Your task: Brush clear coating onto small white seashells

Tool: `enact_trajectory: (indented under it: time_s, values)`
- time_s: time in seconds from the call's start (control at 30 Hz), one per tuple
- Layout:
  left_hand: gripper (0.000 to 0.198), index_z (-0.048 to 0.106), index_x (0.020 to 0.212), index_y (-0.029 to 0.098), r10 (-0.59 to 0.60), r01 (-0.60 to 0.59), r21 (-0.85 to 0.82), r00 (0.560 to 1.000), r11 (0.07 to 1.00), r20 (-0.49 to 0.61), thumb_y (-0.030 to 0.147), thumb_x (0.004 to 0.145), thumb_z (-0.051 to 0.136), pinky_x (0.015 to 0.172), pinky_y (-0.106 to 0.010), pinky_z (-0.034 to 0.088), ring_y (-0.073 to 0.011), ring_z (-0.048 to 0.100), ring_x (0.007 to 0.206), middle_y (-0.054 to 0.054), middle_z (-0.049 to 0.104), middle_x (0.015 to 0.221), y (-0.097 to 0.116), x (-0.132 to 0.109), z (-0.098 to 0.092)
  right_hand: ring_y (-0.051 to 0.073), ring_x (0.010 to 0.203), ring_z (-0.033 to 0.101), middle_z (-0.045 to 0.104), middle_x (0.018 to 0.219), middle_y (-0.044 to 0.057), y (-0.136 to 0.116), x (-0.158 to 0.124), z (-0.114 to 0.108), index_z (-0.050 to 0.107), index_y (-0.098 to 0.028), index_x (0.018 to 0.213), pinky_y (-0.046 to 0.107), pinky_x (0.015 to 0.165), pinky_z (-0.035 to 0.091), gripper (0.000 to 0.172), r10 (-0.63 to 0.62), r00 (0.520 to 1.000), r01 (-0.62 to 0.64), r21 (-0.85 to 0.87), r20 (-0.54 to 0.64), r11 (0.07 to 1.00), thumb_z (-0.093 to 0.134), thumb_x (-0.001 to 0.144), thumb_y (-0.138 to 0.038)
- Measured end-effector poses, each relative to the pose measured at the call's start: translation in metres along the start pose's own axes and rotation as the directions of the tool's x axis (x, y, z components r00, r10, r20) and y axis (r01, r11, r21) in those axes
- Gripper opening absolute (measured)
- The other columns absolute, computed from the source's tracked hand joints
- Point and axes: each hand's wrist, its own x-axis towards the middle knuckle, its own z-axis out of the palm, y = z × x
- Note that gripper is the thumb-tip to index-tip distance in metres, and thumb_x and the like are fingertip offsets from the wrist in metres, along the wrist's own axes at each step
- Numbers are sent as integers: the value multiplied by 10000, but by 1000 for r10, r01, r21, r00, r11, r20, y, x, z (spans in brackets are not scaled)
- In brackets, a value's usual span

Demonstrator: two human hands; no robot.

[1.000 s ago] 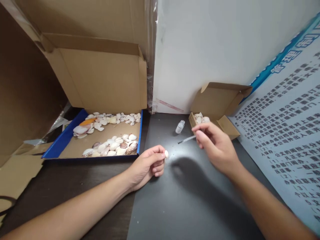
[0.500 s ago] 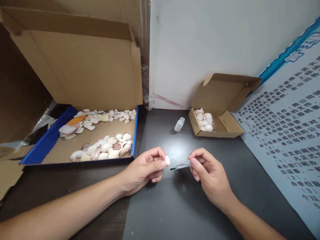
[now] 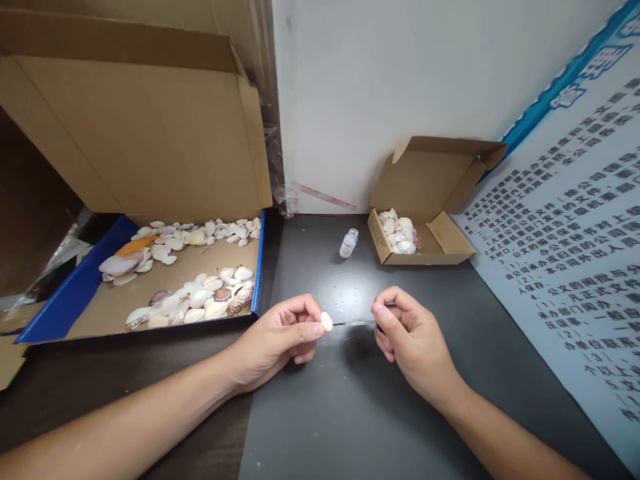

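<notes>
Between thumb and forefinger, my left hand [image 3: 287, 337] pinches a small white shell [image 3: 327, 322] above the dark table. My right hand [image 3: 407, 330] grips a thin brush [image 3: 354, 324] that points left, its dark tip right at the shell's edge; whether they touch is hard to tell. Beyond the hands a small open glass bottle [image 3: 349, 244] with pale contents stands upright.
At the left, an open blue-edged box [image 3: 259, 267] holds many shells. A smaller cardboard box [image 3: 430, 258] with white shells stands open at the back right. A white panel [image 3: 340, 113] rises behind, and a printed sheet [image 3: 565, 267] lies along the right.
The brush has come left to the shell, and its bristles now show less. The boxes and bottle appear a little further left as the view has shifted.
</notes>
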Motion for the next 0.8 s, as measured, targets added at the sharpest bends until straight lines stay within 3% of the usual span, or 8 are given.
enact_trajectory:
  time_s: [0.4, 0.8]
  values:
    - [268, 561, 730, 163, 10, -10, 71, 1000, 997, 4, 325, 750, 773, 485, -212, 277, -46, 333, 491, 61, 462, 609, -1, 1, 2, 81, 376, 419, 465, 479, -88, -4, -6, 3, 495, -219, 792, 182, 387, 353, 228, -41, 997, 40, 24, 64, 999, 615, 872, -396]
    - [229, 582, 727, 161, 9, -9, -30, 1000, 1000, -13, 290, 763, 768, 487, -205, 277, -38, 326, 491, 60, 472, 636, 1, -1, 1, 90, 395, 428, 461, 494, -79, -5, -5, 1, 507, -219, 782, 197, 403, 373, 226, -61, 993, 65, -43, 98, 997, 593, 885, -401]
